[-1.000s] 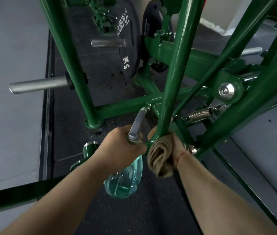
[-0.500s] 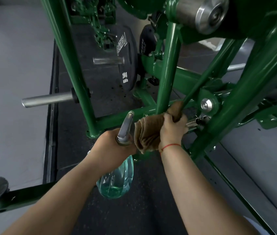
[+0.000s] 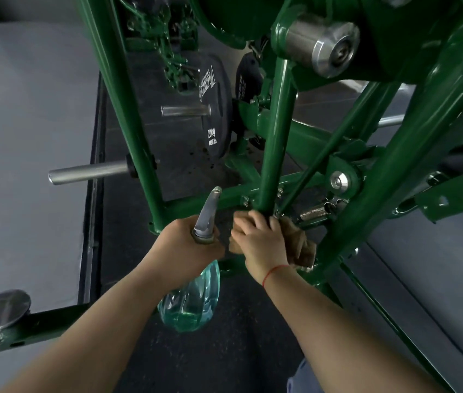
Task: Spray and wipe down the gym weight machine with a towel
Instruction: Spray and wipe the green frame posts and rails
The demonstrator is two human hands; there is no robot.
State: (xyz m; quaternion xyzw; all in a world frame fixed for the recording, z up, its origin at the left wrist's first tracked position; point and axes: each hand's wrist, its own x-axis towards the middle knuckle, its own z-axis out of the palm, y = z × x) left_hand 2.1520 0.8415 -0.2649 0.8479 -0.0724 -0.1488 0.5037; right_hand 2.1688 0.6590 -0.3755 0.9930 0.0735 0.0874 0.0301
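The green weight machine fills the upper view; one upright green tube comes down at the centre. My right hand presses a brown towel around the foot of that tube, next to a coil spring. A red thread circles the right wrist. My left hand grips the neck of a clear teal spray bottle with some liquid in it. Its grey nozzle points up and away, just left of the towel.
A black 20 kg plate hangs on a peg behind the tube. A bare steel peg sticks out to the left from a slanted green post. A low green bar with a round metal cap lies at lower left. Black rubber flooring lies underneath.
My right hand has slid the towel from the thin diagonal rod down to the base of the upright tube. The view has dipped closer under the machine. The bottle hand has barely moved.
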